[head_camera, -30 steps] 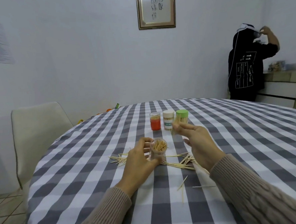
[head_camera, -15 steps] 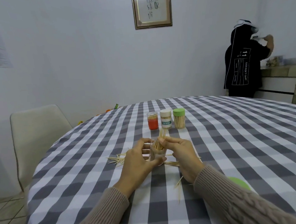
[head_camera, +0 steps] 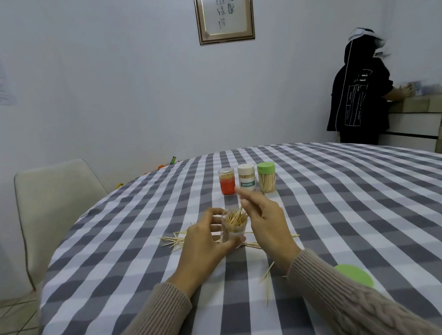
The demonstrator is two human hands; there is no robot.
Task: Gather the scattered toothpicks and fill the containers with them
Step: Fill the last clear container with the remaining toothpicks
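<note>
Clear plastic container point(head_camera: 234, 227), open at the top and already well stocked with toothpicks, stands on the checked desk point(head_camera: 346, 211), and our left hand point(head_camera: 206, 242) holds it with thumb and fingers curled round its wall. Our right hand point(head_camera: 263, 220) sits just beside the rim, fingers bent; it seems to pinch one toothpick point(head_camera: 239, 210) slanting into the mouth, though we cannot tell this for certain. Loose toothpicks point(head_camera: 178, 241) lie fanned on the desk to the left of and behind the container, with a further few point(head_camera: 268, 275) nearer us. To do this step well, we judge the container should be kept upright and steady, and each stick fed in parallel to those already standing, so none jams crosswise. Count: three capped containers in a row beyond the hands, namely an orange one point(head_camera: 227, 184), a white labelled one point(head_camera: 246, 180) and a green-lidded one point(head_camera: 266, 177); one open container in hand; one loose green lid point(head_camera: 354, 275) at right. Loose sticks are too tangled to count.
</note>
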